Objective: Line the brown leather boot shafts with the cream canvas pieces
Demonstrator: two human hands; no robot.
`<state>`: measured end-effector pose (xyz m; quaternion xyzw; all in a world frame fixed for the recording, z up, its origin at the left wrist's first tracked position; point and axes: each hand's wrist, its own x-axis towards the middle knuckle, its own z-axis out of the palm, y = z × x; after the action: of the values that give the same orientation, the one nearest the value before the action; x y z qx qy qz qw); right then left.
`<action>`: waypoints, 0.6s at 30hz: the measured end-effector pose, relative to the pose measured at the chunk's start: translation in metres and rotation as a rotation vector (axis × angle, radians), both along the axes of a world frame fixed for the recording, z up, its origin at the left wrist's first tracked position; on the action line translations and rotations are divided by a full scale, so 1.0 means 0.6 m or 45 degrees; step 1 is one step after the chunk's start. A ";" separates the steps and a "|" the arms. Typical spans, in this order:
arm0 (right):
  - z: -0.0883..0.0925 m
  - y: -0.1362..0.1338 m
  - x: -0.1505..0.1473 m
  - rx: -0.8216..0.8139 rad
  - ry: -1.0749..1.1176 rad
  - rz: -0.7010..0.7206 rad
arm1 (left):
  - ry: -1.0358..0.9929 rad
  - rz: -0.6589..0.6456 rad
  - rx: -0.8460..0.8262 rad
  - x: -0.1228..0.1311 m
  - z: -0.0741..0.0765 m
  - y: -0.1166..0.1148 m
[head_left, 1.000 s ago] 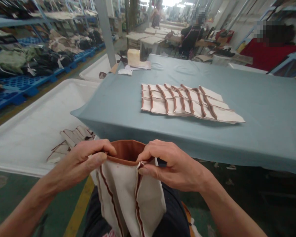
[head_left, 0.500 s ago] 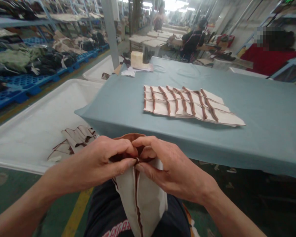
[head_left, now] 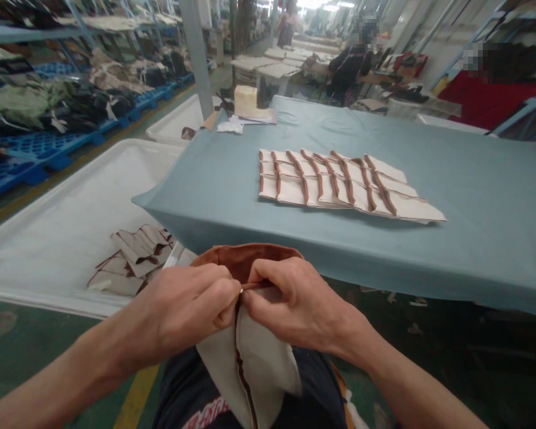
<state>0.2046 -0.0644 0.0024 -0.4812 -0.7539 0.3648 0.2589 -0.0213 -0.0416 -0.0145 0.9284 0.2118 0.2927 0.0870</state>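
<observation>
Over my lap I hold a cream canvas bag (head_left: 259, 351) with a brown lining and brown seam piping. My left hand (head_left: 183, 313) and my right hand (head_left: 295, 304) meet at its top edge, both pinched shut on the rim at the seam, fingertips touching. The brown mouth of the bag bulges open behind my fingers. On the blue-grey table (head_left: 473, 190) in front lies a fanned row of several finished cream bags (head_left: 339, 185) with brown edges.
A white tray table (head_left: 49, 238) at the left holds a small heap of bags (head_left: 134, 259). Paper and a cream block (head_left: 245, 101) sit at the table's far corner by a pillar. Shelves with dark goods line the left. Seated people work at the back.
My hands came together from the sides of the bag's mouth to its middle seam and now pinch it there. The bag's mouth has opened out again behind my fingers.
</observation>
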 end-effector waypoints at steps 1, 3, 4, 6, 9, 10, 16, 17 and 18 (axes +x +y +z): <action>-0.003 0.001 -0.001 -0.100 0.085 0.019 | 0.005 -0.044 0.029 -0.005 -0.005 0.003; -0.011 0.004 -0.003 -0.321 0.296 0.061 | 0.021 -0.125 0.122 -0.013 -0.011 0.009; -0.015 0.006 -0.004 -0.419 0.398 0.074 | 0.020 -0.149 0.154 -0.015 -0.011 0.012; -0.022 0.009 -0.007 -0.553 0.547 0.086 | 0.034 -0.166 0.211 -0.017 -0.010 0.016; -0.027 0.012 -0.009 -0.531 0.598 0.070 | 0.046 -0.171 0.207 -0.014 -0.010 0.016; -0.027 0.013 -0.009 -0.464 0.576 0.070 | 0.016 -0.160 0.153 -0.013 -0.009 0.013; -0.026 0.007 -0.003 0.084 0.349 0.093 | -0.024 0.087 -0.414 -0.011 0.007 -0.001; -0.028 0.006 -0.003 0.154 0.306 0.096 | -0.002 0.085 -0.499 -0.010 0.013 0.000; -0.030 0.006 -0.002 0.223 0.266 0.103 | 0.024 0.083 -0.560 -0.010 0.019 0.002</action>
<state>0.2033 -0.0611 -0.0156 -0.3856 -0.7705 0.3558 0.3619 -0.0272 -0.0402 -0.0030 0.8824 0.3012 0.2333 0.2760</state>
